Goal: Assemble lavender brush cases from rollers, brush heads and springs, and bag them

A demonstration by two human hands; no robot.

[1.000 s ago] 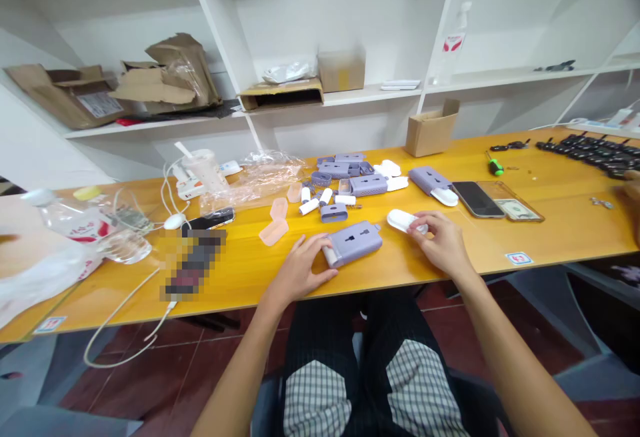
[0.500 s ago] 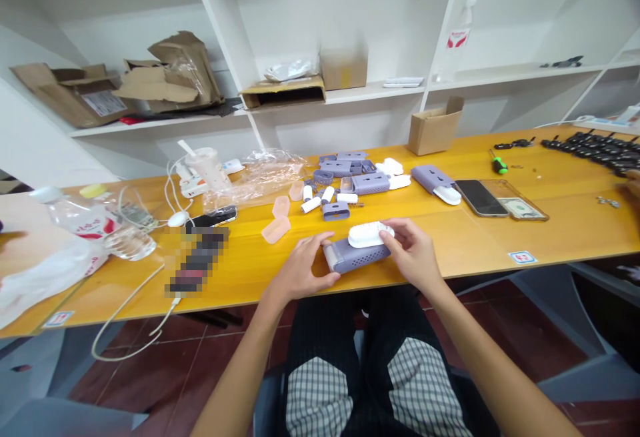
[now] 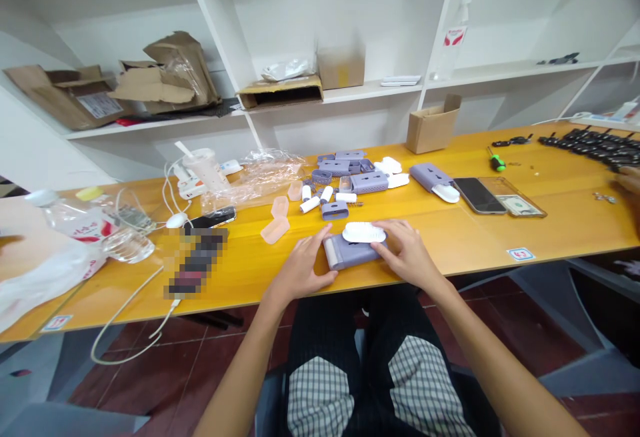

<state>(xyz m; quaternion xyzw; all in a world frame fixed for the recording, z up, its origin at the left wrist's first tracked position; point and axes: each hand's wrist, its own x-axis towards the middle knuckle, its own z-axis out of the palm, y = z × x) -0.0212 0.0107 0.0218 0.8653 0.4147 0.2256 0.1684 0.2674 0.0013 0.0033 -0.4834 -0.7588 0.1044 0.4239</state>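
In front of me on the table's near edge lies a purple plastic case (image 3: 353, 257) with a pale roller-like part at its left end. A white oval piece with a ridged or bristled top (image 3: 363, 232) rests on its upper face. My left hand (image 3: 303, 270) brackets the case's left end, thumb at the near corner and fingers at the far one. Around the right end closes my right hand (image 3: 411, 254), its fingers beside the white piece. Beyond the hands are purple end caps (image 3: 335, 210), white cylinders (image 3: 310, 205) and peach translucent covers (image 3: 275, 229).
Several more purple cases (image 3: 369, 183) lie farther back. A phone (image 3: 479, 195), a clear case holding a banknote (image 3: 519, 205) and a green-black screwdriver (image 3: 497, 161) are to the right. Bottles (image 3: 75, 217), cables and a drink cup (image 3: 204, 169) crowd the left. Another person's hand (image 3: 631, 180) shows far right.
The white piece and my right hand have shifted slightly left along the case. My right fingers now reach over the case's right end. The left hand stays at its end.
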